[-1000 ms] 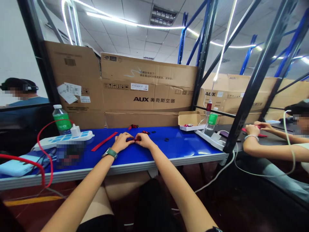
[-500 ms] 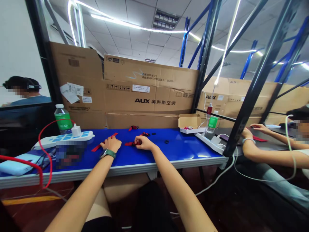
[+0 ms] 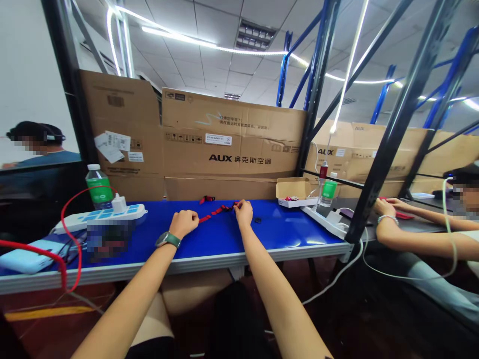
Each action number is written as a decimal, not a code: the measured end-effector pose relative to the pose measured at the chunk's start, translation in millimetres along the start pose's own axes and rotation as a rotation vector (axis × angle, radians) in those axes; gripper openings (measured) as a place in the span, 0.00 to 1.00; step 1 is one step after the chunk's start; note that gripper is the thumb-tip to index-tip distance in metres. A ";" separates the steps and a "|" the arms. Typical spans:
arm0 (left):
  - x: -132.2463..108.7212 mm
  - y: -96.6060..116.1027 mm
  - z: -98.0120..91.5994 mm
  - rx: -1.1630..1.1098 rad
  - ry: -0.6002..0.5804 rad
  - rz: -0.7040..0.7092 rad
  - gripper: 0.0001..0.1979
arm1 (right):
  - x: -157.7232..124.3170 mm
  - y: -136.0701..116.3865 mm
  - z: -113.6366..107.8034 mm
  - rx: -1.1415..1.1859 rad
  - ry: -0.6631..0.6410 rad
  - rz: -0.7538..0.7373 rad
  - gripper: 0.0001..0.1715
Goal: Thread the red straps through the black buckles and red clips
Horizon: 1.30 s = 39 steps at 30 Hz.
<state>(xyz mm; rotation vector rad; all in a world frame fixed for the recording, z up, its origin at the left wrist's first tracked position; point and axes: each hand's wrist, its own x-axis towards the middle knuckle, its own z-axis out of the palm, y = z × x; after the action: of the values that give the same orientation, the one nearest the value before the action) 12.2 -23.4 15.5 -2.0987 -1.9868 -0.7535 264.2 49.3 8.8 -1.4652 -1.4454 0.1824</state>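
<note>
the cardboard [image 3: 245,169] reads “aux 奥克斯空调”, the right-hand cardboard [image 3: 344,167] “aux”.

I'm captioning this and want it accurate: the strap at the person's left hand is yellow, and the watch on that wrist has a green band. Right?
One thing is off: the strap at the left hand is red, not yellow, as the head view shows. The rest holds: the watch has a green band.
</note>
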 end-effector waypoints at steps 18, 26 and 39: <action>5.5 -10.5 18.2 -0.193 -0.030 0.316 0.11 | 5.2 -6.6 -43.4 -0.722 -0.571 0.021 0.17; 3.2 1.6 16.0 -0.452 -0.121 0.335 0.15 | 26.2 13.8 -67.5 -0.667 -0.475 -0.045 0.18; 9.4 -3.2 18.0 -0.741 -0.021 0.285 0.28 | 0.7 -51.8 18.0 0.677 -0.801 -0.032 0.15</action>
<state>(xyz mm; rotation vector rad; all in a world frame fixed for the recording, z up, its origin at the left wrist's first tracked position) 13.5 -6.7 3.6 -2.6823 -1.4817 -1.5824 217.7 46.6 37.9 -0.8139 -1.7634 1.2196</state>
